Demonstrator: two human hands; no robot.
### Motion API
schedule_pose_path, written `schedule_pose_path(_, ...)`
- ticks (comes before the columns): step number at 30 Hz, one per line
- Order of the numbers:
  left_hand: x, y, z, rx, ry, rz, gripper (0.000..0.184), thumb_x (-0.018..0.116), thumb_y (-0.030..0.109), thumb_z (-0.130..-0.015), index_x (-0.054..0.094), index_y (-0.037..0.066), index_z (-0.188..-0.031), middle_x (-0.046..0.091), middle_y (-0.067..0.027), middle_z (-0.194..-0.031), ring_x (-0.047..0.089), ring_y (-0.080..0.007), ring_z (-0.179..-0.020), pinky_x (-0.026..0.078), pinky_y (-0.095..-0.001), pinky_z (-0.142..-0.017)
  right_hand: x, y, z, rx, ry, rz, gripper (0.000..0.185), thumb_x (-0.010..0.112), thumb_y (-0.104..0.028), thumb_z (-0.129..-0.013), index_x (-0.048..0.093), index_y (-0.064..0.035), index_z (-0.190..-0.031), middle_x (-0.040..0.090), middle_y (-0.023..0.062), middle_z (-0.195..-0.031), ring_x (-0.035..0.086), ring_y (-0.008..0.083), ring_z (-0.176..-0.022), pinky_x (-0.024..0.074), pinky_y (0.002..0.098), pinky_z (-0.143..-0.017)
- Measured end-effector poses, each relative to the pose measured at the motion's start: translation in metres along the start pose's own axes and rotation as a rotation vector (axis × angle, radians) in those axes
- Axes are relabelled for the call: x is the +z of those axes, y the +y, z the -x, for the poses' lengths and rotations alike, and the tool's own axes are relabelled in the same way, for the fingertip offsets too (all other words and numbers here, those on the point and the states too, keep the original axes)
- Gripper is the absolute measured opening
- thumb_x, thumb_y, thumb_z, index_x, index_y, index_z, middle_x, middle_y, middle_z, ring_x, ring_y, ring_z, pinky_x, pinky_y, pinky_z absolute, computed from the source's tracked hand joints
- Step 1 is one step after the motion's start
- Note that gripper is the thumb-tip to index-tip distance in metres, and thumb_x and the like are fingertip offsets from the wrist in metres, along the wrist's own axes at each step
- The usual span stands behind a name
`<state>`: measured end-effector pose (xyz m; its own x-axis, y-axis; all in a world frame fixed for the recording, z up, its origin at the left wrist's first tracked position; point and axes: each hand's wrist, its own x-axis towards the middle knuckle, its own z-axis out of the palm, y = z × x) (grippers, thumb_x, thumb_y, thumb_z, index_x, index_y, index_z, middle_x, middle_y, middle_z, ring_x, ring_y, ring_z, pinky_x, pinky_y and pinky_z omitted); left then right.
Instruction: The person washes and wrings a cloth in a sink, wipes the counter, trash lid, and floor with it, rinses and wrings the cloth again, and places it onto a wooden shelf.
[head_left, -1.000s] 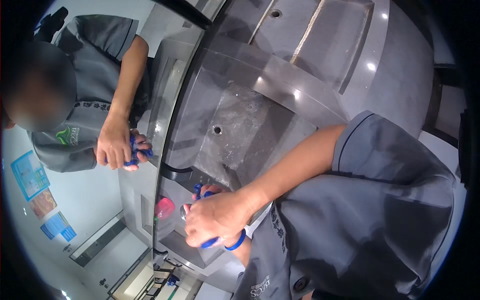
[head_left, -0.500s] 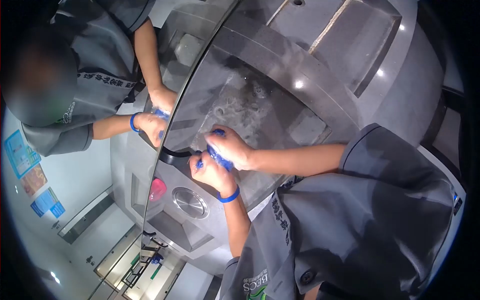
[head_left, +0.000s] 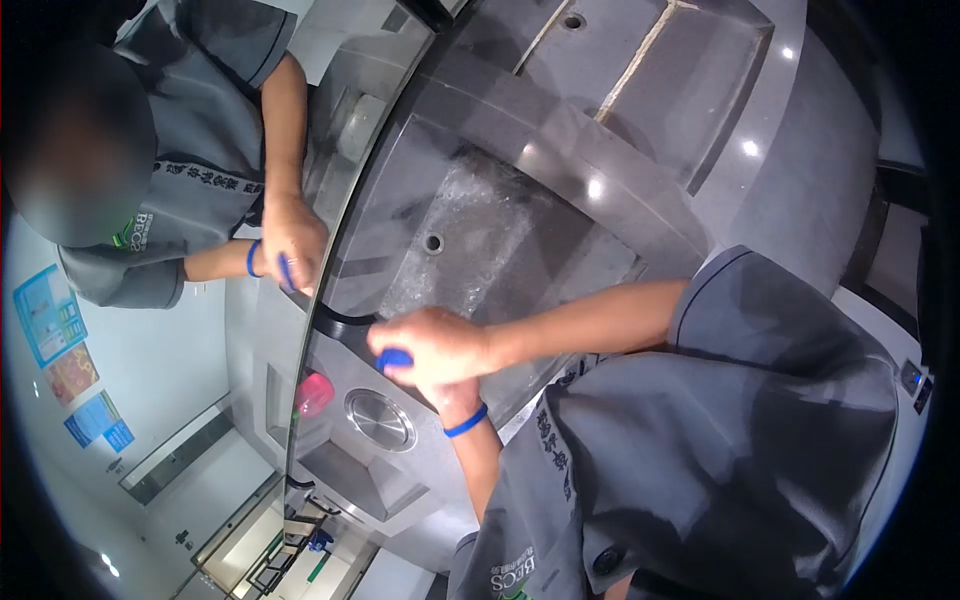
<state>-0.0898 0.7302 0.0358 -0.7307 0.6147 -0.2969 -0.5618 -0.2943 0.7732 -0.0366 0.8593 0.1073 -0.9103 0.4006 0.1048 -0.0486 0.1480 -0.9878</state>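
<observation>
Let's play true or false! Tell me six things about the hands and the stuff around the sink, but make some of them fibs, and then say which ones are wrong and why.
1. The right hand grips a blue item. True.
2. The wristband is on the right arm. False: the wristband is on the left arm.
3. A drain hole shows in the basin. True.
4. The spout is white. False: the spout is black.
5. A pink thing is near the mirror. True.
6. The round metal disc is in the basin. False: the disc is on the counter.
</observation>
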Motion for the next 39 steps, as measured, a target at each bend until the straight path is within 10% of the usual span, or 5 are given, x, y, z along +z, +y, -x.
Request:
schedule_pose_path(13, 0.072, 0.093, 0.069, 0.391, 0.251, -0.164, 0.027, 0.054, 0.028, -0.092, 0.054, 0.007, -0.109, 0.051, -0.0015, -0.092, 0.053, -0.0138, -0.088, 0.045, -0.0323, -0.081, 0.018, -0.083, 0.028, -0.599, -0.025, -0.448, 0.017, 0.072, -0.016, -0.074, 0.062, -0.0092, -0.086, 0.058, 0.0057, -0.082, 0.056, 0.0201, -0.082, 0.0425, 0.0310, -0.078)
schedule_pose_path(19, 0.090, 0.082, 0.014, 0.617, 0.536, -0.636, 0.022, 0.062, 0.010, -0.084, 0.045, 0.005, -0.071, 0.047, 0.0002, -0.068, 0.045, -0.0085, -0.061, 0.042, -0.0271, -0.057, 0.043, -0.032, -0.007, 0.352, 0.301, -1.258, 0.013, 0.058, -0.020, -0.095, 0.059, -0.0084, -0.088, 0.056, -0.0022, -0.078, 0.054, 0.0039, -0.073, 0.0454, 0.0205, -0.066)
schedule_pose_path(29, 0.047, 0.054, -0.005, 0.932, 0.315, -1.353, 0.029, 0.061, 0.003, -0.081, 0.037, 0.004, -0.065, 0.037, 0.0019, -0.065, 0.033, -0.0089, -0.061, 0.031, -0.0302, -0.052, 0.066, 0.033, -0.017, 0.551, 0.367, -1.258, 0.016, 0.057, -0.018, -0.089, 0.060, -0.0058, -0.079, 0.056, 0.0030, -0.073, 0.053, 0.0121, -0.065, 0.0445, 0.0300, -0.058)
schedule_pose_path(33, -0.019, 0.022, -0.019, 0.278, 0.399, -1.186, 0.033, 0.066, 0.026, -0.084, 0.055, -0.005, -0.080, 0.059, -0.0163, -0.078, 0.054, -0.0218, -0.069, 0.044, -0.0365, -0.064, 0.076, 0.084, 0.002, 0.580, 0.384, -0.522, 0.024, 0.064, -0.026, -0.087, 0.060, -0.0028, -0.094, 0.060, 0.0071, -0.085, 0.058, 0.0158, -0.084, 0.0476, 0.0285, -0.070)
schedule_pose_path(39, -0.085, 0.025, -0.049, 0.385, 0.294, -1.299, 0.042, 0.064, 0.035, -0.087, 0.062, -0.005, -0.101, 0.065, -0.0238, -0.094, 0.064, -0.0332, -0.088, 0.048, -0.0395, -0.080, 0.075, 0.086, 0.020, 0.792, 0.051, -0.550, 0.042, 0.066, -0.024, -0.088, 0.049, -0.0133, -0.125, 0.054, 0.0106, -0.120, 0.055, 0.0206, -0.108, 0.0535, 0.0380, -0.075)
